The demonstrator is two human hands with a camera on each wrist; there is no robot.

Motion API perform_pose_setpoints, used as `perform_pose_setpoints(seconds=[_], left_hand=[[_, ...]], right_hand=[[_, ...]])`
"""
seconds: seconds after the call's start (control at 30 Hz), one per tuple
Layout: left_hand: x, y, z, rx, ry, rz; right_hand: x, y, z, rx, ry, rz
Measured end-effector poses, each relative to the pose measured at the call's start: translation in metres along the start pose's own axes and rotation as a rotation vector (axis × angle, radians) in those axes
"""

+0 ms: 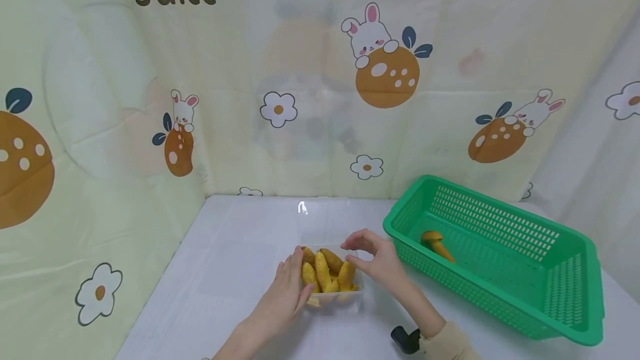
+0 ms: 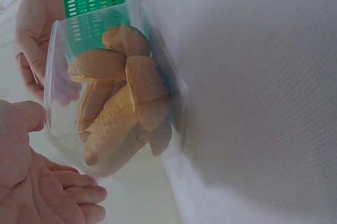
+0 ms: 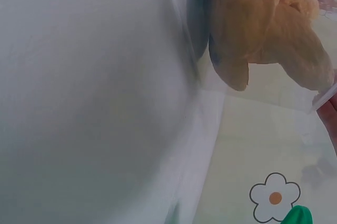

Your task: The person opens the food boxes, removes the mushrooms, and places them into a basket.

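A clear plastic box [image 1: 334,296] stands on the table, holding several yellow-brown mushrooms [image 1: 322,272]. In the left wrist view, rounded caps and thick stems [image 2: 113,121] show through its wall. My left hand [image 1: 284,288] lies along the box's left side, fingers extended and thumb by the front corner. At the right rim is my right hand [image 1: 382,260], its thumb and fingers bent but apart, with nothing between them. Its fingertips are close over the mushrooms at that side. One more mushroom [image 1: 440,248] lies at the left end of the green basket [image 1: 500,288].
The green basket with slotted walls takes up the table's right side, close beside my right forearm. A clear glossy piece [image 1: 303,208] glints behind the box. A patterned curtain [image 1: 320,143] hangs at the table's back edge. A black device [image 1: 405,340] sits at my right wrist.
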State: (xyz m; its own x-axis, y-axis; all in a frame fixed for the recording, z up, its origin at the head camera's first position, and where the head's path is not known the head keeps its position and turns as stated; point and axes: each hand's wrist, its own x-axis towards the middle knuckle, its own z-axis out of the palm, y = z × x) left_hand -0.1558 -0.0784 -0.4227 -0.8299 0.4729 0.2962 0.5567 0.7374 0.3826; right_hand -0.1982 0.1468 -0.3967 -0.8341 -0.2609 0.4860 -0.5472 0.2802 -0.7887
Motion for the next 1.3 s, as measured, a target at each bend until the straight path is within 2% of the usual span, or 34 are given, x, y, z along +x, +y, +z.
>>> perform_pose_setpoints(seconds=[0.13, 0.3, 0.53, 0.87, 1.3], left_hand=[[0.001, -0.002, 0.0, -0.001, -0.002, 0.004], [0.002, -0.003, 0.0, 0.002, -0.002, 0.005], [0.003, -0.004, 0.0, -0.001, -0.004, 0.005], [0.004, -0.004, -0.003, -0.021, -0.018, -0.005], [0.004, -0.007, -0.005, -0.011, -0.011, 0.004]], right_hand=[[0.0, 0.015, 0.003, -0.012, -0.012, 0.04], [0.001, 0.021, 0.005, -0.038, -0.028, 0.057], [0.001, 0.023, 0.005, -0.092, -0.094, 0.01], [0.001, 0.022, 0.007, -0.11, -0.122, -0.012], [0.003, 0.02, 0.009, -0.084, -0.14, 0.012]])
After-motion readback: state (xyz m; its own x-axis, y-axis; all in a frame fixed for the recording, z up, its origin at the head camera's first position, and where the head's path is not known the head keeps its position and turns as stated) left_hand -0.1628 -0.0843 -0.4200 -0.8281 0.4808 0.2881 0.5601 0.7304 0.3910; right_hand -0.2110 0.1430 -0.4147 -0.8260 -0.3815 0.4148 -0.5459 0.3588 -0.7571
